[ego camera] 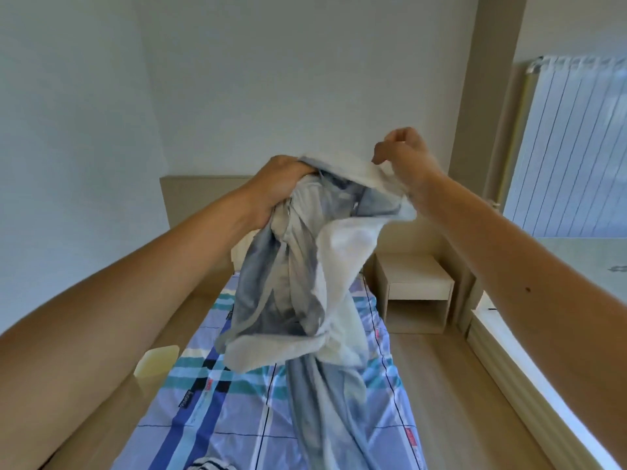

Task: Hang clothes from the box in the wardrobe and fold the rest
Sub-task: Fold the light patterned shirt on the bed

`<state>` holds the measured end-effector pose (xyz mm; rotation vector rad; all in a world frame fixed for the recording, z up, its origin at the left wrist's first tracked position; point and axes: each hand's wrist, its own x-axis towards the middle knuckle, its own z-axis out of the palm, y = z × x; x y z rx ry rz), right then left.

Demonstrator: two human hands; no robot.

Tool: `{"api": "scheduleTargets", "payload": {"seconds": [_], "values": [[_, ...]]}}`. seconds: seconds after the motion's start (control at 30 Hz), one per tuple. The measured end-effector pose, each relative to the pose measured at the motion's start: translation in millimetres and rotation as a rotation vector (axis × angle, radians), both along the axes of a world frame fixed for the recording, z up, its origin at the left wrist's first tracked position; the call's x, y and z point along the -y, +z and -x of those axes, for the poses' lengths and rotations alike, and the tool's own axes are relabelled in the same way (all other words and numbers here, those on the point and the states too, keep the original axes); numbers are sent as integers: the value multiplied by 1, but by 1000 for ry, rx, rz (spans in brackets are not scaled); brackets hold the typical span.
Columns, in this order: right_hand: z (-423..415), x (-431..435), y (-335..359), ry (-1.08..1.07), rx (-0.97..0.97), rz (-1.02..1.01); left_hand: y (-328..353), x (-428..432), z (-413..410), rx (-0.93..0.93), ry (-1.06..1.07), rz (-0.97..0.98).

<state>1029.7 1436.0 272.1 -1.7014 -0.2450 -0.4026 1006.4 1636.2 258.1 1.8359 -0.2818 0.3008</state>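
So, this looks like the untangling step. The left hand (pixel 281 184) grips a fistful of the bunched grey-white garment (pixel 298 283), held up over the plaid bed (pixel 237 418). The right hand (pixel 403 154), fingers curled, seems to pinch its white edge. Next it needs shaking open. Nightstand (pixel 414 290) and radiator (pixel 570 147) are off right.

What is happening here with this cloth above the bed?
A person holds a bunched grey-blue and white garment up in the air over the bed. The left hand grips its crumpled top. The right hand, fingers curled, is at the white edge beside it; whether it really pinches the cloth is not clear. The lower end of the garment trails down onto the checked sheet. The garment is not folded and not on a hanger.
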Motion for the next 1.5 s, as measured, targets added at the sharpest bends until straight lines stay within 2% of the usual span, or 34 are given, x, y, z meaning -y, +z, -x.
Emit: {"api": "scheduleTargets", "payload": {"seconds": [0.03,0.07,0.13,0.2,0.27,0.33,0.43,0.47,0.6,0.67,0.73,0.8,0.83,0.87,0.9,0.93,0.97,1.0,1.03,1.13,1.17,1.27,1.37,1.5], "values": [[3,-1,-4,179,-4,-36,4,5,2,1,-39,-25],[7,-4,-10,361,-21,13,7,9,3,-7,-89,-57],[18,-19,-27,547,-39,331,10,13,5,-39,-190,-137],[18,-33,-47,474,-30,621,12,12,7,-70,-242,-206],[9,-36,-60,300,11,779,15,1,11,-112,-279,-230],[-2,-28,-62,209,-1,755,14,-20,13,-113,-238,-349],[-3,-24,-49,189,-20,552,-13,-48,7,30,15,-810],[-1,-27,-42,184,-10,496,-29,-55,6,45,84,-868],[8,-43,-16,167,9,302,-114,-83,-15,-71,105,-685],[7,-41,-3,165,4,252,-148,-87,-26,-190,48,-408],[5,-34,8,174,33,297,-152,-77,-11,-271,42,-22],[2,-24,15,169,101,437,-141,-65,-4,-226,-36,322],[0,-19,16,167,124,506,-130,-72,-10,-163,-52,394],[-1,-15,16,168,136,557,-111,-70,-8,-129,-62,415],[-2,-11,15,166,139,586,-101,-72,-19,-23,-279,389],[-4,-8,14,154,145,602,-90,-73,-21,173,-453,330],[-5,-5,13,135,150,610,-84,-80,-34,229,-633,197],[-6,-2,13,116,159,614,-69,-77,-26,162,-597,63],[-6,1,12,99,171,619,-53,-67,-12,-77,-514,-41],[-11,12,9,34,247,679,-33,-46,6,-121,-413,-602],[-13,18,8,28,261,728,-27,-46,4,-112,-332,-719],[-17,44,-2,64,209,959,-12,-56,-7,-49,23,-668],[-23,67,-30,-32,92,1251,2,-60,-12,15,242,-515],[-36,95,-68,-194,-92,1402,11,-57,-16,75,509,-512]]}}
